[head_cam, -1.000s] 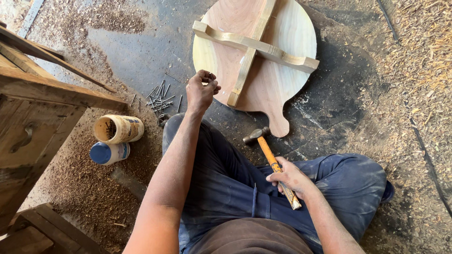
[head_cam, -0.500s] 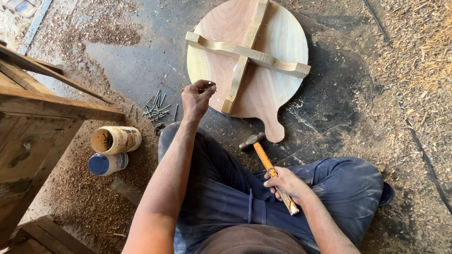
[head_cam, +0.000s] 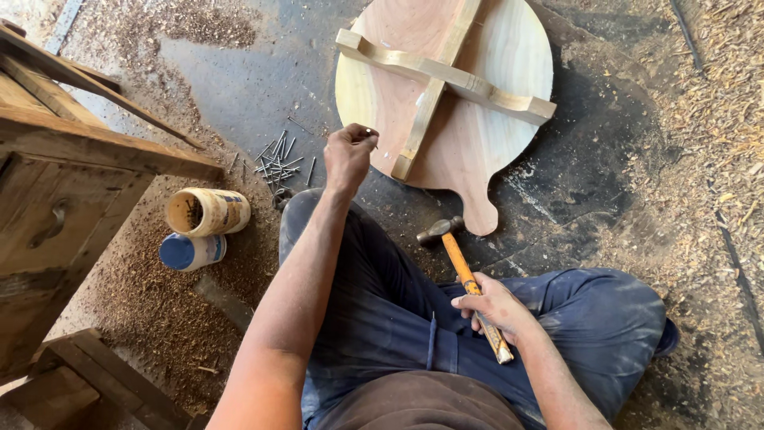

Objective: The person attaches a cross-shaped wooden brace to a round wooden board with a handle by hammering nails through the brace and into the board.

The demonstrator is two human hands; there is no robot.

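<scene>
My left hand [head_cam: 348, 155] is stretched forward, fingers pinched on a small nail, just left of the near end of a wooden cross brace [head_cam: 442, 76] lying on a round pale wooden board [head_cam: 509, 56] with a short handle. My right hand [head_cam: 492, 306] rests over my thigh, gripping the orange handle of a hammer [head_cam: 458, 259] whose steel head points toward the board. I sit on the floor in dark blue trousers.
A loose pile of nails [head_cam: 278, 163] lies on the dark floor left of my hand. A tipped yellowish tub [head_cam: 208, 212] and a blue-lidded jar [head_cam: 191, 251] lie beside a wooden bench [head_cam: 72, 159]. Sawdust and shavings cover the floor at left and right.
My left hand has drawn slightly back from the brace end while keeping the nail pinched. The view has shifted a little. My right hand with the hammer stays on my thigh.
</scene>
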